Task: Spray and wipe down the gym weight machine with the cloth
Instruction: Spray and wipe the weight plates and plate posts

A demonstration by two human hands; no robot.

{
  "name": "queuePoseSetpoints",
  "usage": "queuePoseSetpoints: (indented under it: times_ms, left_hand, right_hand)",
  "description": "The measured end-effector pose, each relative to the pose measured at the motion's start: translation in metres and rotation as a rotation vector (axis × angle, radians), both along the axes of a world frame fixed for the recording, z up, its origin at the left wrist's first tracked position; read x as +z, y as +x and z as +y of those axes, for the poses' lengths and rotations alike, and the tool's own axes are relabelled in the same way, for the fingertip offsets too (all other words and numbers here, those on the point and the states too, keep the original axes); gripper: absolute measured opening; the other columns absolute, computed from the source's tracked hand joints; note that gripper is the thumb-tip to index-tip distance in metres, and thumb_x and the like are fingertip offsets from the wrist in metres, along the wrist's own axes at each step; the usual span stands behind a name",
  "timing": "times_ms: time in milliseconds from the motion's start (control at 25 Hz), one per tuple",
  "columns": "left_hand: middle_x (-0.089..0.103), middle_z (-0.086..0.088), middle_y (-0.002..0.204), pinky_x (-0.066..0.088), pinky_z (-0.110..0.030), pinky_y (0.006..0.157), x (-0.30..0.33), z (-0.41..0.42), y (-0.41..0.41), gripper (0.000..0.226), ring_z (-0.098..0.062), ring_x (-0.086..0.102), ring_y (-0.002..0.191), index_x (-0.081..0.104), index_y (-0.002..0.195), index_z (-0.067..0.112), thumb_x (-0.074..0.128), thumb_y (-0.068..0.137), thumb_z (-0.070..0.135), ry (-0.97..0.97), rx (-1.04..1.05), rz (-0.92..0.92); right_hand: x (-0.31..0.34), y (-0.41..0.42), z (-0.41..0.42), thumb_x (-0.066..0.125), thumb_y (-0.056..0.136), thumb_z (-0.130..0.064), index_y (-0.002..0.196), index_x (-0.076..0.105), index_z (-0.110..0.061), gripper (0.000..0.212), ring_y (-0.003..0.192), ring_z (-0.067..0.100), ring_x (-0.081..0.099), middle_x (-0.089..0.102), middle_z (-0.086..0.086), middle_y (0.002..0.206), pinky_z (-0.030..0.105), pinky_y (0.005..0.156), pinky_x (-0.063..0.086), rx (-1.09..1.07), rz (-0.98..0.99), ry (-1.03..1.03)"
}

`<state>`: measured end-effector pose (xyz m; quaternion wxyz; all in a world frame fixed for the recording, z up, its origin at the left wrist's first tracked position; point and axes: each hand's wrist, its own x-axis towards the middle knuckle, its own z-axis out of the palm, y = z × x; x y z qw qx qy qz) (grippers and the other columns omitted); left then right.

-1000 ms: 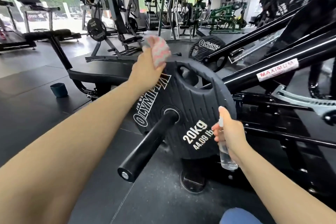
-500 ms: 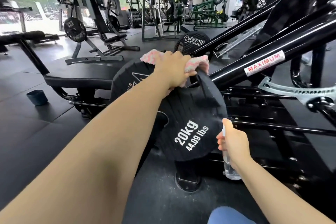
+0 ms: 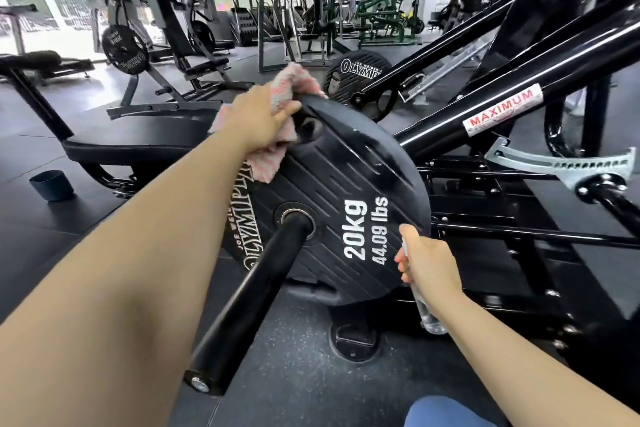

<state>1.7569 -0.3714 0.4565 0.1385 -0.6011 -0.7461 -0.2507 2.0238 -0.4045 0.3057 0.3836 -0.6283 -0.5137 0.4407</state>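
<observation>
Pressing the pink-and-grey cloth (image 3: 277, 94) against the 20kg weight plate's (image 3: 349, 204) upper-left rim, the left hand (image 3: 258, 120) grips it; the right hand (image 3: 431, 265) clasps the spray bottle (image 3: 429, 315) at the plate's lower-right edge

The dark rubber floor (image 3: 294, 374) is carrying the black weight machine (image 3: 485, 218), whose round foot (image 3: 353, 340) is resting directly on it. A small dark cup (image 3: 52, 185) is standing on the floor at the left, well apart.
</observation>
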Motion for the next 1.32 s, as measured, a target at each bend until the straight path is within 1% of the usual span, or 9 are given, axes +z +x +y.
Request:
queuePoseSetpoints:
  times_ms: [120,320,400,480,640,760,960,1120,1320]
  left_hand:
    - [0.058,-0.03,0.115,0.047,-0.049,0.089,-0.017,0.0,-0.042,0.083,-0.046,0.056,0.105,0.046,0.125,0.006,0.039,0.08,0.075,-0.038,0.027,-0.355]
    - [0.045,-0.033,0.132,0.035,-0.043,0.103,-0.02,-0.021,-0.071,0.069,-0.043,0.044,0.122,0.044,0.131,-0.005,0.035,0.094,0.053,0.012,0.265,-0.506]
    - [0.047,-0.032,0.128,0.036,-0.044,0.1,-0.009,-0.024,-0.048,0.058,-0.044,0.046,0.118,0.046,0.127,-0.008,0.038,0.098,0.041,0.218,0.365,-0.454]
    - [0.05,-0.027,0.124,0.037,-0.043,0.098,0.007,-0.018,0.007,0.052,-0.041,0.048,0.115,0.045,0.125,-0.006,0.044,0.096,0.038,0.366,0.198,-0.293]
    - [0.057,-0.011,0.113,0.033,-0.038,0.087,-0.001,-0.005,0.117,0.047,-0.031,0.053,0.108,0.044,0.128,0.014,0.053,0.09,0.039,0.052,-0.33,0.332]
    - [0.056,-0.006,0.116,0.023,-0.046,0.105,-0.026,0.006,0.124,0.048,-0.03,0.047,0.115,0.051,0.125,0.019,0.052,0.087,0.049,0.014,-0.306,0.631]
    - [0.054,-0.006,0.118,0.026,-0.041,0.101,-0.022,0.019,0.095,0.056,-0.028,0.046,0.115,0.053,0.121,0.019,0.038,0.086,0.06,0.071,-0.281,0.57]
    - [0.056,-0.007,0.117,0.033,-0.041,0.095,-0.014,0.016,0.07,0.069,-0.029,0.049,0.112,0.054,0.12,0.017,0.026,0.081,0.066,0.109,-0.245,0.478]
    - [0.054,-0.015,0.119,0.036,-0.043,0.088,-0.004,0.016,0.021,0.061,-0.034,0.049,0.109,0.049,0.124,0.011,0.039,0.088,0.059,0.063,-0.149,0.268]
  right_hand:
    - [0.005,-0.005,0.005,0.05,0.08,-0.064,0.047,0.059,-0.013,0.061,0.045,0.019,0.053,0.057,-0.002,0.044,0.044,0.076,0.053,0.062,0.047,-0.016]
    - [0.012,-0.01,0.007,0.048,0.081,-0.059,0.044,0.057,-0.015,0.057,0.047,0.02,0.056,0.058,-0.002,0.044,0.043,0.076,0.054,0.116,-0.048,0.028]
    - [0.012,-0.004,0.008,0.049,0.08,-0.054,0.045,0.058,-0.016,0.053,0.05,0.021,0.056,0.059,-0.001,0.047,0.045,0.076,0.053,0.053,0.039,0.035]
    - [0.014,0.005,0.012,0.051,0.085,-0.055,0.051,0.059,-0.011,0.057,0.049,0.021,0.053,0.058,0.002,0.05,0.042,0.075,0.052,-0.015,0.134,-0.004]
    - [0.013,0.01,0.015,0.046,0.088,-0.057,0.054,0.059,-0.008,0.061,0.05,0.022,0.054,0.059,0.004,0.053,0.04,0.075,0.05,-0.048,0.127,-0.013]
    - [0.001,0.006,0.012,0.047,0.084,-0.052,0.049,0.058,-0.011,0.055,0.049,0.022,0.055,0.058,0.001,0.047,0.045,0.077,0.051,-0.09,0.152,-0.012]
    - [-0.013,0.003,0.014,0.047,0.087,-0.059,0.055,0.06,-0.01,0.06,0.049,0.02,0.055,0.059,0.001,0.052,0.041,0.076,0.05,-0.021,0.106,-0.055]
    - [-0.017,0.007,0.015,0.046,0.085,-0.049,0.053,0.059,-0.011,0.052,0.052,0.021,0.056,0.06,0.001,0.054,0.043,0.078,0.051,-0.065,0.06,-0.024]
    - [-0.022,0.01,0.015,0.048,0.086,-0.056,0.052,0.059,-0.012,0.057,0.05,0.02,0.055,0.059,0.0,0.05,0.04,0.072,0.049,0.007,0.059,-0.047]
